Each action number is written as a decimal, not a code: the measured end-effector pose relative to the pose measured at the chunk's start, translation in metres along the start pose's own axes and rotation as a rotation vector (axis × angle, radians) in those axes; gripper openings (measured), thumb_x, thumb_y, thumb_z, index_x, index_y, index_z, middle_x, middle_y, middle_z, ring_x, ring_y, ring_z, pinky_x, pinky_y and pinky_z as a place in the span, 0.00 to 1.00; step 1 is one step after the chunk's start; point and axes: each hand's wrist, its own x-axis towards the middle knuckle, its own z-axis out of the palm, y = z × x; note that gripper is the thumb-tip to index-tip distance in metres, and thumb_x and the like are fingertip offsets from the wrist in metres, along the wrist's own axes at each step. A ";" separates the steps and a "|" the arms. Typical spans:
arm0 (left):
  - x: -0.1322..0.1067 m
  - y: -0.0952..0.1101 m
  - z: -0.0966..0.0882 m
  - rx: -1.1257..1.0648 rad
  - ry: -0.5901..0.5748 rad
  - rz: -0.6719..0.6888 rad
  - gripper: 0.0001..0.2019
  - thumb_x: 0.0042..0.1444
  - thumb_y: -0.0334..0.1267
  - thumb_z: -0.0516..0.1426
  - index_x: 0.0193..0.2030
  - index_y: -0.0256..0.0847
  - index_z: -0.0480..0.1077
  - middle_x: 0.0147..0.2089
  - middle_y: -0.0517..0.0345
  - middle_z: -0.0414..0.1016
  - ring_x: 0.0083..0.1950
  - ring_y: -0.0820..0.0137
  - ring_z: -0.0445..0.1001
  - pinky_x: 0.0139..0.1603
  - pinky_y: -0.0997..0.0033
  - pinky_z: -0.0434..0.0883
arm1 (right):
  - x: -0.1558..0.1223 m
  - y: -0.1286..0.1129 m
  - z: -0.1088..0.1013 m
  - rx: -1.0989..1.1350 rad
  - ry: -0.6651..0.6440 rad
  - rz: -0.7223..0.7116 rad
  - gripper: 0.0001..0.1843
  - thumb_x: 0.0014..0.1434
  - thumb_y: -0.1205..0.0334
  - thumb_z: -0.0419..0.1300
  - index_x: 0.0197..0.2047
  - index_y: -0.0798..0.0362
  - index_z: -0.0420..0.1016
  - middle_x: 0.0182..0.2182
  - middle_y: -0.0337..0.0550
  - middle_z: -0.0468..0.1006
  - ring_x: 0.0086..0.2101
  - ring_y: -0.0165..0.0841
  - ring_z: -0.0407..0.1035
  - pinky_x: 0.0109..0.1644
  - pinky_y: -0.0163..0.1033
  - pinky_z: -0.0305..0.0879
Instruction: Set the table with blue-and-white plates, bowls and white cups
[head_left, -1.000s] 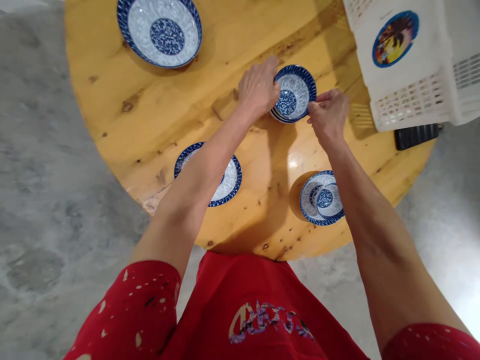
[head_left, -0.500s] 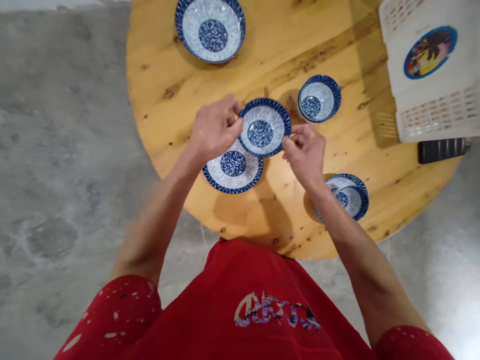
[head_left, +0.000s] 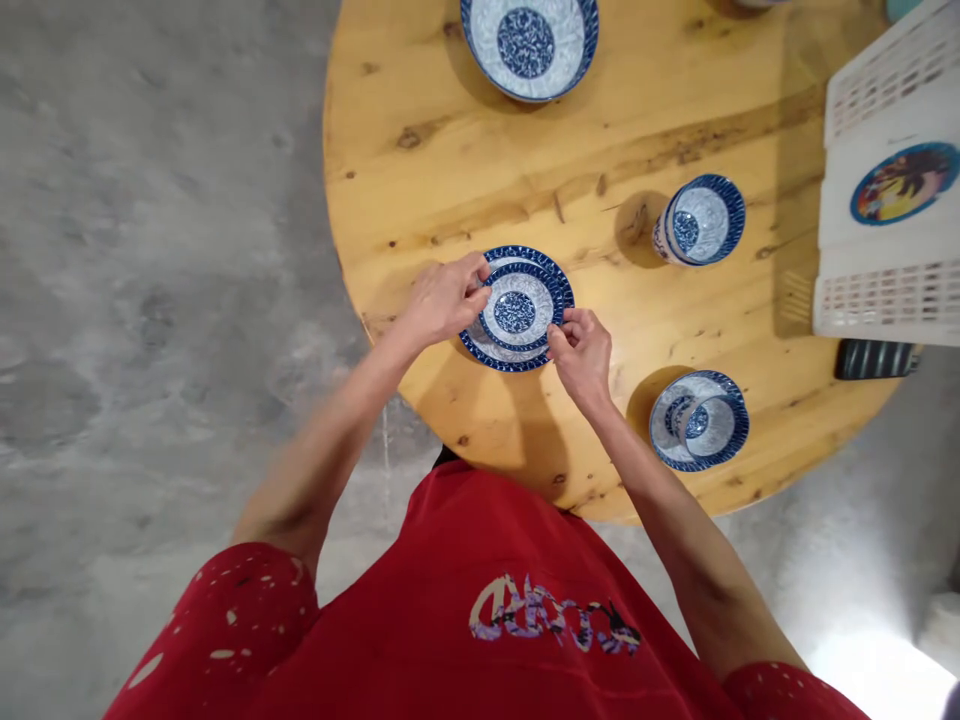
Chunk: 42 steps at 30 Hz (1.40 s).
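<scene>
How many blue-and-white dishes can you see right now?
6: large bowl at the far edge, small bowl mid-right, saucer held on a plate, cup nested in a wide bowl near-right. Stacks may hide more.

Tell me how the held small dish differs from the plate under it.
The small dish is narrower; the plate shows beyond its edge. The small dish is pinched at its rim by left hand and right hand; the plate lies on the table. Both are round, blue and white.
</scene>
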 end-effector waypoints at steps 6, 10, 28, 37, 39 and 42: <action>0.001 -0.005 0.004 -0.009 -0.021 -0.007 0.10 0.60 0.36 0.56 0.49 0.41 0.70 0.33 0.57 0.73 0.37 0.67 0.71 0.44 0.67 0.66 | -0.005 0.002 0.002 -0.041 0.037 -0.012 0.24 0.56 0.48 0.61 0.50 0.55 0.68 0.28 0.37 0.74 0.27 0.32 0.69 0.34 0.39 0.67; 0.004 -0.008 0.001 -0.005 -0.036 0.009 0.11 0.61 0.39 0.57 0.49 0.40 0.70 0.33 0.58 0.74 0.33 0.68 0.70 0.40 0.67 0.64 | -0.009 -0.002 -0.001 -0.059 0.030 0.023 0.27 0.58 0.44 0.62 0.51 0.56 0.69 0.28 0.37 0.75 0.26 0.32 0.71 0.32 0.39 0.67; -0.157 -0.104 0.002 -0.254 0.413 -0.273 0.12 0.65 0.46 0.51 0.43 0.39 0.68 0.32 0.58 0.74 0.29 0.73 0.70 0.35 0.71 0.66 | -0.128 0.009 -0.036 0.175 0.289 0.023 0.23 0.59 0.48 0.64 0.50 0.56 0.74 0.27 0.39 0.75 0.23 0.30 0.69 0.28 0.37 0.67; -0.288 -0.107 0.027 -0.071 0.149 -0.203 0.15 0.65 0.49 0.49 0.46 0.41 0.69 0.35 0.58 0.76 0.35 0.68 0.74 0.40 0.68 0.66 | -0.287 0.082 0.000 0.380 0.465 0.168 0.22 0.54 0.48 0.65 0.46 0.54 0.76 0.27 0.39 0.73 0.23 0.31 0.67 0.27 0.38 0.64; -0.311 -0.107 0.028 -0.007 0.119 -0.137 0.17 0.66 0.50 0.48 0.49 0.41 0.68 0.37 0.57 0.77 0.37 0.66 0.75 0.40 0.67 0.65 | -0.311 0.093 0.006 0.430 0.487 0.179 0.23 0.54 0.48 0.66 0.47 0.55 0.76 0.27 0.39 0.73 0.24 0.30 0.67 0.29 0.37 0.64; -0.340 -0.107 0.030 -0.054 0.118 -0.092 0.17 0.66 0.51 0.49 0.51 0.42 0.68 0.37 0.57 0.77 0.37 0.66 0.76 0.42 0.67 0.67 | -0.340 0.100 0.016 0.461 0.496 0.200 0.24 0.53 0.47 0.66 0.47 0.56 0.75 0.28 0.39 0.74 0.24 0.29 0.66 0.29 0.37 0.63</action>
